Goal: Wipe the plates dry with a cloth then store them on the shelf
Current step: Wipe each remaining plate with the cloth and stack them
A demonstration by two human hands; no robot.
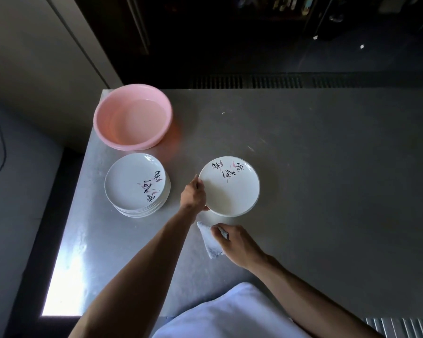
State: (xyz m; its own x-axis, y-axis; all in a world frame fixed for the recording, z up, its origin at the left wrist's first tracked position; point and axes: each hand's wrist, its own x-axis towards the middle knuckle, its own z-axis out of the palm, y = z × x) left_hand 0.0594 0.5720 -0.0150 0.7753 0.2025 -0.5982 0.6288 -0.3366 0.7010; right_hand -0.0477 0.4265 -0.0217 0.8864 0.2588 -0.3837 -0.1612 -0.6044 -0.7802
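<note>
A white plate [230, 189] with black brush writing and pink leaves is held by its left rim in my left hand [193, 196], near the middle of the grey table [327, 154]. Whether the plate rests on the table or is slightly lifted, I cannot tell. Just below it, my right hand [237, 242] grips a bunched white cloth [210, 241] that rests on the tabletop. To the left stands a stack of several matching plates [137, 185].
A pink plastic basin [132, 117] sits at the table's far left corner, behind the stack. Beyond the table's far edge lie a floor grille and dark cabinets. The table's left edge drops to a bright strip of floor.
</note>
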